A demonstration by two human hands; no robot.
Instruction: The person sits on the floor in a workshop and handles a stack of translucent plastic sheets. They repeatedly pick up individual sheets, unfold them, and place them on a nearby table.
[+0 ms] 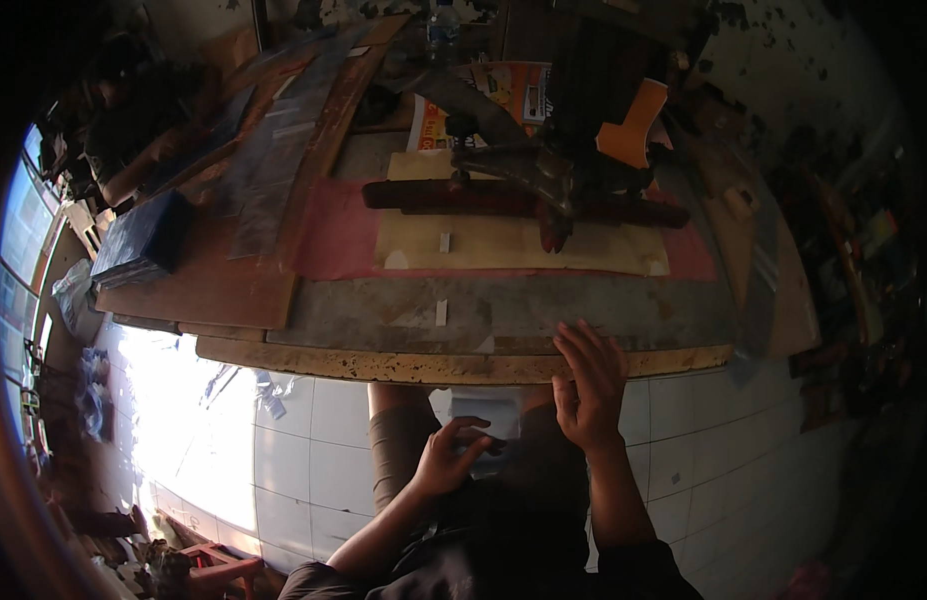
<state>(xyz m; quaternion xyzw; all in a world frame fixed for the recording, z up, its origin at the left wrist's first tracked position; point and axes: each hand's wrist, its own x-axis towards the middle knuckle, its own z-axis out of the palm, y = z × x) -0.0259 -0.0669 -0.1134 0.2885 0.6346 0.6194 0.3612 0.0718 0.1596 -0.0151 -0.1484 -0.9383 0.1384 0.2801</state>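
Observation:
My left hand [449, 458] is over my lap, its fingers loosely bent and the thumb apart from them. Beside its fingertips is a pale, see-through sheet, perhaps plastic [488, 410]; I see no clear grip on it. At the table's front edge, my right hand [589, 385] is open, with fingers stretched over the worktop [523, 318]. A small whitish piece [441, 313] lies on the grey worktop, and a similar piece [445, 242] lies on a yellowish sheet [513, 250]. Under that sheet is a red sheet [328, 235].
A dark machine arm [503, 165] with a long bar [423, 196] stands over the sheets. An orange cutout [633, 130] hangs beside it. At left are a brown board [213, 260] and a dark blue block [143, 240]. Another person [133, 130] sits far left.

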